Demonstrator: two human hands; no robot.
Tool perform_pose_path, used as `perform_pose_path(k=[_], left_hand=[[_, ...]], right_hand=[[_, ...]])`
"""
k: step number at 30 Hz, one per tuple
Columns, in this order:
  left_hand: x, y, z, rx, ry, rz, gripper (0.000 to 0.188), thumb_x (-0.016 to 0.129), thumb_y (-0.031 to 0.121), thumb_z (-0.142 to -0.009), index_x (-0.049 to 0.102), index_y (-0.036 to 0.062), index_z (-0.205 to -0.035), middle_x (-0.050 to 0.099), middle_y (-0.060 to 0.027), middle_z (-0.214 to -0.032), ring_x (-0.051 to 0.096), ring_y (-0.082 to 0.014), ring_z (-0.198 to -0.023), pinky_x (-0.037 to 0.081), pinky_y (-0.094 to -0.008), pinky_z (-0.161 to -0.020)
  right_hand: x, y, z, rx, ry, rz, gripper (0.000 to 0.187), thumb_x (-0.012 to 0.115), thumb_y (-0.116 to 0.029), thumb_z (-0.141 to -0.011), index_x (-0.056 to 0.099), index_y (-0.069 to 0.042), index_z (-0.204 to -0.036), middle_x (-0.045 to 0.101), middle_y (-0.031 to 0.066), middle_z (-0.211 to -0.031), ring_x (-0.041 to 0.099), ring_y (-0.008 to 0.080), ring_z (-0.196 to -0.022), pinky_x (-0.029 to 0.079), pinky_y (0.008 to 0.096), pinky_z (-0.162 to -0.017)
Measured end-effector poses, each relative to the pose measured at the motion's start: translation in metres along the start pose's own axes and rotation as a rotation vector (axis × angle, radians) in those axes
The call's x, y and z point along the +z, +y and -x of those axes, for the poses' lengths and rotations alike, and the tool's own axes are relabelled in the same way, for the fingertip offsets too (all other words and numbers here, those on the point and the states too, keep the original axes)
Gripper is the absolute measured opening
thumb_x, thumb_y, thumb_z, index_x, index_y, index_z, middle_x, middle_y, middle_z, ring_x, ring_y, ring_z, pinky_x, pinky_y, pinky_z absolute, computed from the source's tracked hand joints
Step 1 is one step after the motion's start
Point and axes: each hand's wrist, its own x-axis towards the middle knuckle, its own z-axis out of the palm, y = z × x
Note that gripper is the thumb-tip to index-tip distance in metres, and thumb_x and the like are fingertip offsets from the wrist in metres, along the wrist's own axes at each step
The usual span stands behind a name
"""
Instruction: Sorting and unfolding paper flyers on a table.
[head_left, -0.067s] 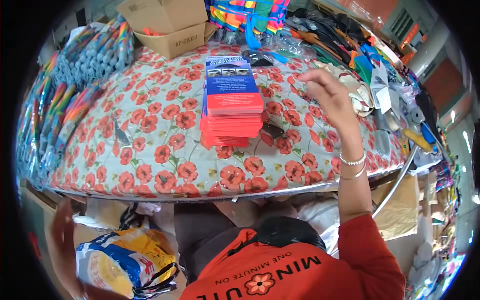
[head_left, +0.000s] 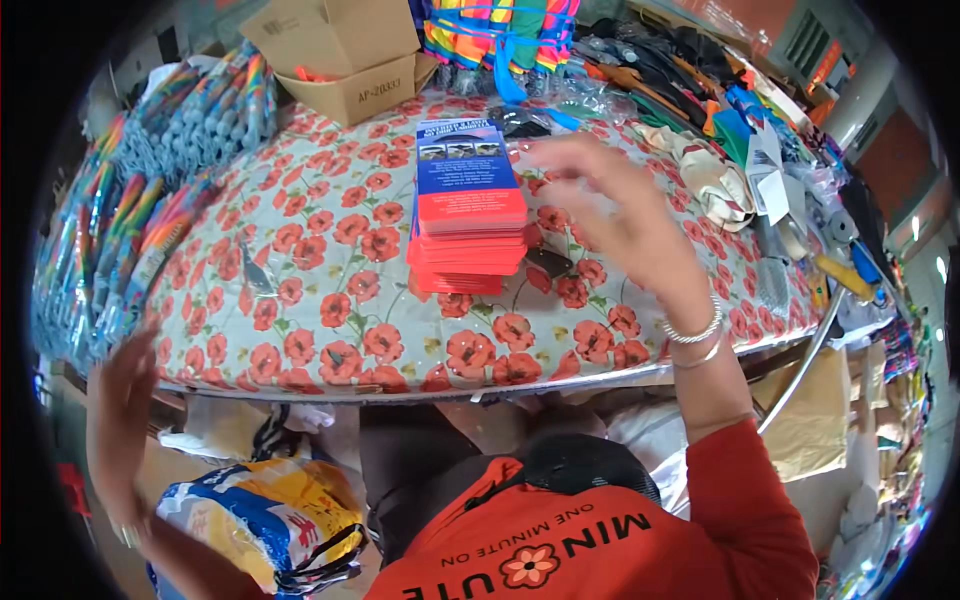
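Reaching over the leaflet stack, fingers spread and empty.

Right hand (head_left: 610,215) hovers mid-frame, released, beside the red-and-blue leaflet stack (head_left: 468,215) on the poppy-print table (head_left: 330,320); squaring the stack calls for light touch. Left hand (head_left: 125,420), open, hangs lower left above a bag (head_left: 260,520). Cardboard boxes (head_left: 345,50) crowd the top.

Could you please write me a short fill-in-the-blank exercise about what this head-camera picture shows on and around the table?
1. The stack of red packets lies on a tablecloth printed with red ____.
2. The right hand is raised above the table, and its wrist wears ____.
3. The left hand is down beside the table's ____ edge, above a yellow and blue bag.
4. Behind the stack stand open ____ boxes.

Missing words: flowers; bangles; left; cardboard
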Motion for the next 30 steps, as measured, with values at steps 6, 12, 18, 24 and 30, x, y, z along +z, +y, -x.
perform_pose_path(k=[6,12,18,24,30], left_hand=[[0.054,0.003,-0.186,-0.229,-0.202,0.005,0.029,0.056,0.008,-0.078,0.059,0.0062,-0.107,0.061,-0.0096,-0.095,0.057,-0.0205,-0.092,0.046,-0.0328,-0.074],[0.143,0.014,-0.234,-0.009,-0.159,-0.570,0.025,0.055,0.013,-0.078,0.059,0.0006,-0.098,0.062,-0.0090,-0.085,0.060,-0.0221,-0.080,0.049,-0.0345,-0.073],[0.121,-0.037,-0.300,0.063,-0.185,-0.717,0.025,0.054,0.019,-0.078,0.061,-0.0022,-0.089,0.063,-0.0077,-0.076,0.062,-0.0225,-0.068,0.051,-0.0353,-0.068],[0.060,0.035,-0.330,0.164,-0.053,0.565,0.025,0.051,0.024,-0.082,0.064,0.0023,-0.079,0.063,-0.0100,-0.072,0.060,-0.0200,-0.065,0.050,-0.0329,-0.061],[-0.094,-0.017,-0.286,0.972,0.593,2.259,0.024,0.050,0.022,-0.059,0.049,0.0002,-0.068,0.051,-0.0143,-0.071,0.049,-0.0295,-0.080,0.036,-0.0476,-0.076]], right_hand=[[0.102,-0.099,-0.060,-0.488,-0.025,-0.020,0.056,0.060,-0.023,-0.075,0.039,-0.022,-0.126,0.041,0.0138,-0.118,0.041,0.0300,-0.107,0.030,0.0541,-0.086],[0.132,-0.114,-0.085,-0.630,-0.012,0.180,0.047,0.062,-0.022,-0.067,0.048,-0.007,-0.109,0.047,0.0143,-0.111,0.043,0.0311,-0.107,0.033,0.0563,-0.085],[0.135,-0.185,-0.042,-0.947,0.359,0.002,0.027,0.052,-0.018,-0.071,0.052,0.002,-0.089,0.054,0.0131,-0.090,0.050,0.0285,-0.093,0.040,0.0459,-0.079],[0.083,-0.238,-0.001,-0.915,-0.079,0.041,0.051,0.055,-0.029,-0.075,0.043,-0.013,-0.122,0.040,0.0099,-0.122,0.033,0.0304,-0.118,0.024,0.0539,-0.093],[0.102,-0.225,0.018,-0.736,0.257,-0.762,0.025,0.053,-0.020,-0.075,0.052,-0.008,-0.097,0.048,0.0110,-0.090,0.043,0.0290,-0.098,0.030,0.0538,-0.083]])
